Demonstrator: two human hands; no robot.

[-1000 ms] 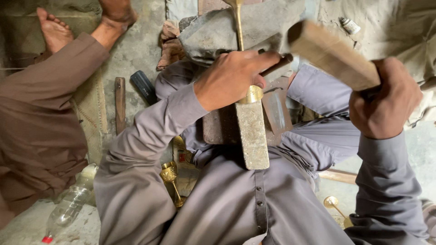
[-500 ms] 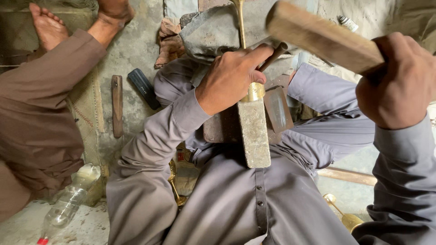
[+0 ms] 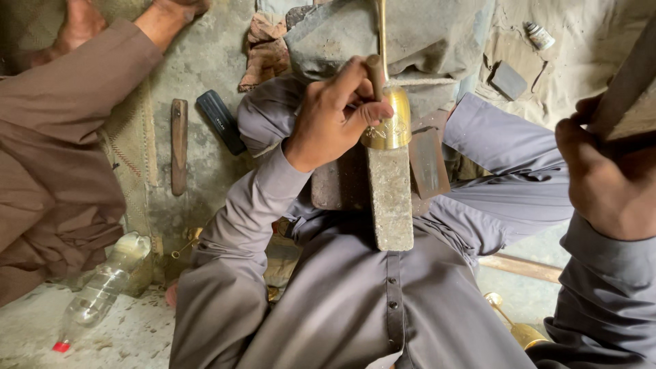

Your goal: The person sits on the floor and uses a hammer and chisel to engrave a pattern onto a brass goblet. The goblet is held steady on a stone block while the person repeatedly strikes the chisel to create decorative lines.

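My left hand [image 3: 338,113] grips a thin punch tool [image 3: 374,74] and presses it against a small brass bell-shaped piece [image 3: 389,126]. The brass piece rests on the top end of a long grey metal bar [image 3: 391,198] that lies over my lap. A thin brass stem [image 3: 380,27] rises from the piece. My right hand [image 3: 605,174] is raised at the right edge, closed around the handle of a wooden mallet [image 3: 632,92], well apart from the brass piece.
Another person in brown clothing [image 3: 55,157] sits at the left. On the ground lie a wooden-handled tool [image 3: 179,145], a dark flat object [image 3: 220,121], a plastic bottle [image 3: 102,290], a rag [image 3: 265,51] and another brass piece [image 3: 516,326].
My right hand has lifted the mallet up and to the right, mostly out of view. My left hand has stayed on the punch and brass piece.
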